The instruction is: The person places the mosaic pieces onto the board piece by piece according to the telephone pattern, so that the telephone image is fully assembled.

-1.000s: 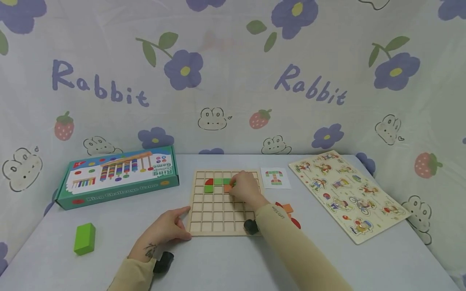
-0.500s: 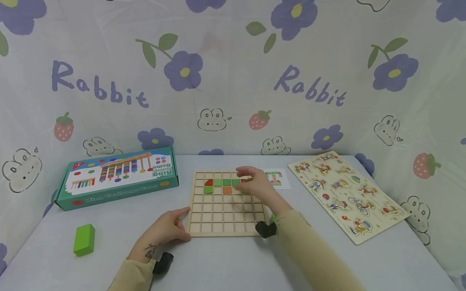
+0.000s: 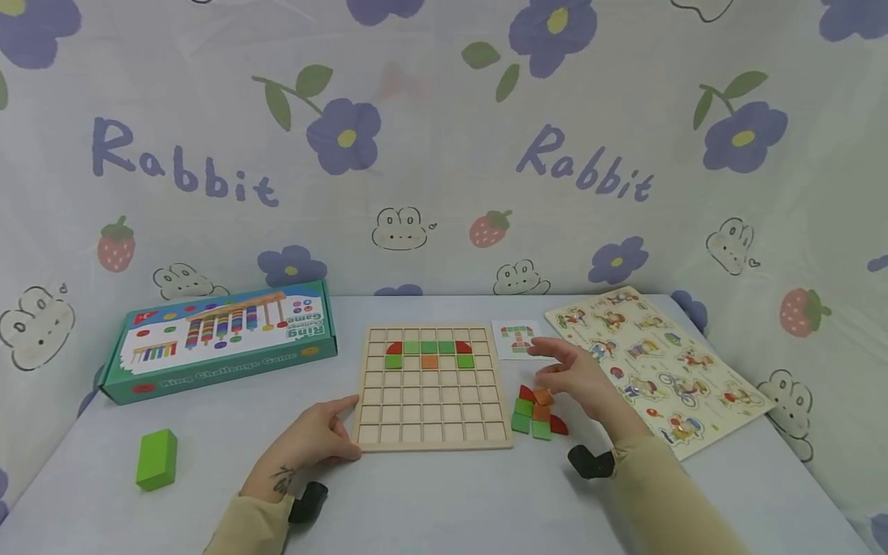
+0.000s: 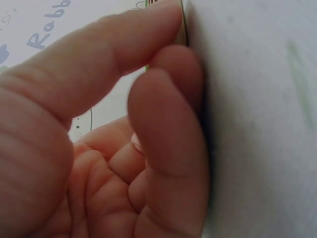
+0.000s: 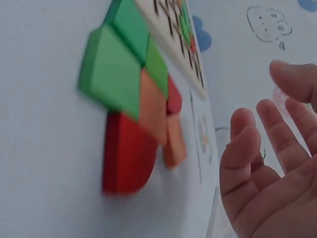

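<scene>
My left hand [image 3: 315,433] rests at the near left side of the wooden grid board [image 3: 437,445], index finger and thumb spread along its edge. On the board, a row of green square tiles [image 3: 429,348] runs between two red rounded tiles [image 3: 463,348]. Below it sit an orange tile [image 3: 430,361] and two green ones. My right hand [image 3: 583,381] hovers with parted fingers and holds nothing. It is just beyond a loose pile of pieces: green blocks [image 5: 111,69], orange blocks [image 5: 152,106] and red rounded blocks [image 5: 130,151].
A small pattern card [image 3: 505,351] lies behind the pile, partly overlapped by the right fingers. Farther right is a picture puzzle board [image 3: 648,351]. On the left are a ring game box [image 3: 222,339] and a light green block [image 3: 156,460].
My right hand has left the tiles on the grid and moved right, to the loose pile. The row's right-hand tiles now show uncovered. My left hand stays at the board's edge.
</scene>
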Demonstrator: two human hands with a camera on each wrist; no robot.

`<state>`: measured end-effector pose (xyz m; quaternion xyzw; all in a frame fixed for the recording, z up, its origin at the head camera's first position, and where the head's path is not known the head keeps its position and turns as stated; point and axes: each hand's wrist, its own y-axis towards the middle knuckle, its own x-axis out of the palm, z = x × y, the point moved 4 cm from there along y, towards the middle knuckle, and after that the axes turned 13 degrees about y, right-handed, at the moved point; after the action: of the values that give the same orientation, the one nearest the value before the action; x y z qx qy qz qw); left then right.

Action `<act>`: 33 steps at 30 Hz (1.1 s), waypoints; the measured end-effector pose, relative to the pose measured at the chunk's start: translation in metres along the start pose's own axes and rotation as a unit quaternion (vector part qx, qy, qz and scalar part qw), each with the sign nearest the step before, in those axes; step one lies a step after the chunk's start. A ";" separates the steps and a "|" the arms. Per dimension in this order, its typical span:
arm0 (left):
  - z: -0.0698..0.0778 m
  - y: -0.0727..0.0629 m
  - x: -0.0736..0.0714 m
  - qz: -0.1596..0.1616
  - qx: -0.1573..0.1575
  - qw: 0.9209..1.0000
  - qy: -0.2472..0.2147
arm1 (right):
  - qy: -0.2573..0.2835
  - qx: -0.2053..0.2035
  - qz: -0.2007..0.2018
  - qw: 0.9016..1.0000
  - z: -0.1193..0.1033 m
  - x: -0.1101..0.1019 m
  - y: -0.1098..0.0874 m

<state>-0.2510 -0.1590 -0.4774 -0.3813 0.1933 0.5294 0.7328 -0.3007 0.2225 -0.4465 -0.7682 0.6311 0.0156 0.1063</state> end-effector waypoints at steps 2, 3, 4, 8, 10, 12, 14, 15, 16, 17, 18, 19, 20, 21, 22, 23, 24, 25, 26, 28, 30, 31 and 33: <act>0.000 0.000 0.000 0.001 0.000 1.000 0.000 | -0.013 0.016 0.010 1.000 0.006 -0.007 -0.003; 0.000 -0.001 -0.001 0.002 0.001 1.000 0.001 | -0.021 0.024 0.015 0.999 0.009 -0.010 -0.004; 0.001 -0.001 -0.001 0.003 0.003 1.000 0.002 | -0.029 0.031 0.018 0.999 0.012 -0.012 -0.006; 0.001 -0.002 -0.001 0.004 0.005 1.000 0.005 | -0.066 0.048 0.040 0.996 0.019 -0.018 -0.008; 0.002 -0.002 -0.002 0.004 0.006 1.000 0.004 | -0.090 0.056 0.050 0.993 0.022 -0.019 -0.008; 0.002 -0.002 -0.002 0.005 0.006 1.000 0.005 | -0.117 0.063 0.057 0.989 0.023 -0.018 -0.007; 0.002 -0.002 -0.002 0.006 0.006 1.000 0.004 | -0.141 0.071 0.058 0.986 0.025 -0.016 -0.005; 0.002 -0.002 -0.002 0.007 0.006 1.000 0.003 | -0.153 0.075 0.057 0.984 0.025 -0.015 -0.004; 0.002 -0.002 -0.002 0.008 0.006 1.000 0.002 | -0.164 0.078 0.055 0.982 0.025 -0.014 -0.003; 0.002 -0.002 -0.002 0.008 0.006 1.000 0.001 | -0.175 0.078 0.053 0.980 0.024 -0.013 -0.002; 0.002 -0.002 -0.002 0.007 0.005 1.000 0.001 | -0.183 0.079 0.051 0.979 0.024 -0.013 -0.002; 0.002 -0.002 -0.002 0.007 0.004 1.000 0.000 | -0.192 0.079 0.051 0.977 0.023 -0.012 -0.001; 0.002 -0.002 -0.002 0.007 0.005 1.000 0.000 | -0.199 0.078 0.050 0.976 0.022 -0.012 -0.001; 0.002 -0.002 -0.002 0.007 0.005 1.000 0.001 | -0.208 0.075 0.047 0.974 0.021 -0.011 0.000; 0.002 -0.002 -0.002 0.007 0.004 1.000 0.003 | -0.213 0.073 0.046 0.973 0.021 -0.011 0.000; 0.002 -0.002 -0.002 0.007 0.005 1.000 0.004 | -0.218 0.069 0.043 0.972 0.020 -0.011 0.000; 0.002 -0.002 -0.002 0.007 0.005 1.000 0.005 | -0.221 0.066 0.041 0.972 0.019 -0.010 0.000; 0.002 -0.002 -0.002 0.008 0.006 1.000 0.006 | -0.223 0.062 0.038 0.972 0.019 -0.010 0.000; 0.002 -0.002 -0.002 0.008 0.007 1.000 0.007 | -0.224 0.059 0.036 0.972 0.019 -0.010 0.000; 0.002 -0.002 -0.002 0.008 0.008 1.000 0.009 | -0.223 0.053 0.031 0.973 0.019 -0.010 0.001; 0.002 -0.002 -0.002 0.008 0.009 1.000 0.009 | -0.224 0.047 0.028 0.973 0.019 -0.010 0.002; 0.002 -0.002 -0.002 0.008 0.009 1.000 0.008 | -0.226 0.045 0.027 0.973 0.019 -0.010 0.002; 0.001 -0.002 -0.002 0.008 0.008 1.000 0.007 | -0.230 0.040 0.025 0.972 0.021 -0.011 0.003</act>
<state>-0.2500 -0.1593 -0.4747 -0.3775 0.2061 0.5306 0.7304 -0.3038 0.2361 -0.4654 -0.7230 0.6090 0.1689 0.2791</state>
